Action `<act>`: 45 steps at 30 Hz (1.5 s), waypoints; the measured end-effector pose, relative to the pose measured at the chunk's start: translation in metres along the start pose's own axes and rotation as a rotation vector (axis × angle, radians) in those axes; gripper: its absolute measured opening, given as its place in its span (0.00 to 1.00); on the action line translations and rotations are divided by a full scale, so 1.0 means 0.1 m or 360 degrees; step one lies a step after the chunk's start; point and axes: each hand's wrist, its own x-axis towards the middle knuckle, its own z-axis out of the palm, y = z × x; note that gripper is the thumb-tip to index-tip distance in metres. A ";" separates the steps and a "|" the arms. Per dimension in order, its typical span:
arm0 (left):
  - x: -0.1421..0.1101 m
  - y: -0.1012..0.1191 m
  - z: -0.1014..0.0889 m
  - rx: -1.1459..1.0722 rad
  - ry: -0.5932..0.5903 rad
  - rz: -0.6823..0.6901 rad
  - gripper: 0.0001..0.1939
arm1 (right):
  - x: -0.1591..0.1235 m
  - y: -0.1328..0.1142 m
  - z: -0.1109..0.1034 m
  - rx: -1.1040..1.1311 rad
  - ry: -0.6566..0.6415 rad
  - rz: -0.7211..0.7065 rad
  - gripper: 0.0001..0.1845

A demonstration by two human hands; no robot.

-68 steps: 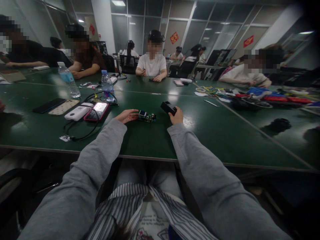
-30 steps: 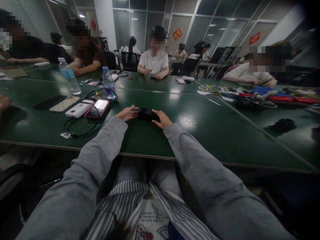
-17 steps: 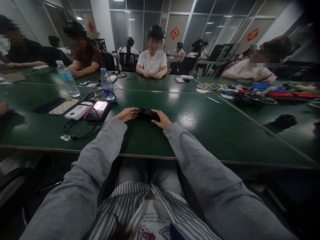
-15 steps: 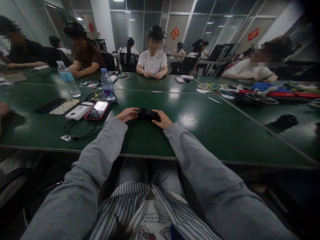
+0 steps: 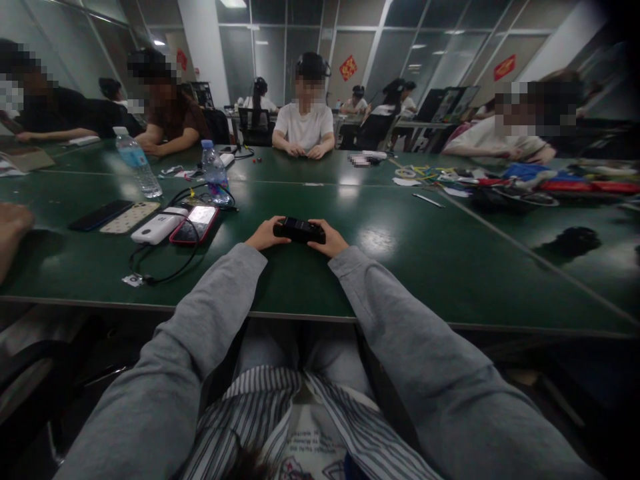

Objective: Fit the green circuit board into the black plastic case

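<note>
A black boxy device (image 5: 300, 229), its exact kind unclear, is held just above or on the green table (image 5: 420, 267) in front of me. My left hand (image 5: 270, 233) grips its left end, thumb on the near side. Around its right end my right hand (image 5: 330, 239) is closed in the same way. Left of my hands lies a phone in a red case (image 5: 195, 223), with its screen up. Beside that phone are a white power bank (image 5: 159, 227) and a black cable (image 5: 185, 267) looping over the table.
Further left lie a dotted phone case (image 5: 129, 217) and a dark phone (image 5: 100, 215). Two water bottles (image 5: 139, 167) (image 5: 215, 175) stand behind. At right are a pen (image 5: 429, 200), tangled cables (image 5: 425, 175) and a black object (image 5: 575, 241). A co-worker's hand (image 5: 13, 227) shows at the left edge.
My left hand has shifted right and closed on the device's left end, where its fingers were stretched out before. The device has moved slightly right. A co-worker's hand at far left reaches further in.
</note>
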 end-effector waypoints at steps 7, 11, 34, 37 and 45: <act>-0.03 0.04 0.26 -0.0360 0.0083 -0.0094 0.49 | 0.02 0.04 0.04 0.0188 0.0115 0.0100 0.38; -0.08 0.16 0.33 -0.0717 0.0179 -0.0361 0.58 | 0.03 0.02 0.08 0.0207 0.0111 0.0115 0.37; 0.07 0.34 0.62 -0.1456 0.0104 -0.0467 0.47 | 0.26 -0.56 0.50 -0.0165 0.0407 0.0222 0.47; 0.03 0.22 0.56 -0.1401 0.0040 -0.0502 0.50 | 0.20 -0.67 0.58 -0.0342 0.0298 0.0227 0.46; 0.03 0.18 0.56 -0.1472 -0.0029 -0.0441 0.45 | 0.16 -0.75 0.63 -0.0419 0.0242 0.0242 0.41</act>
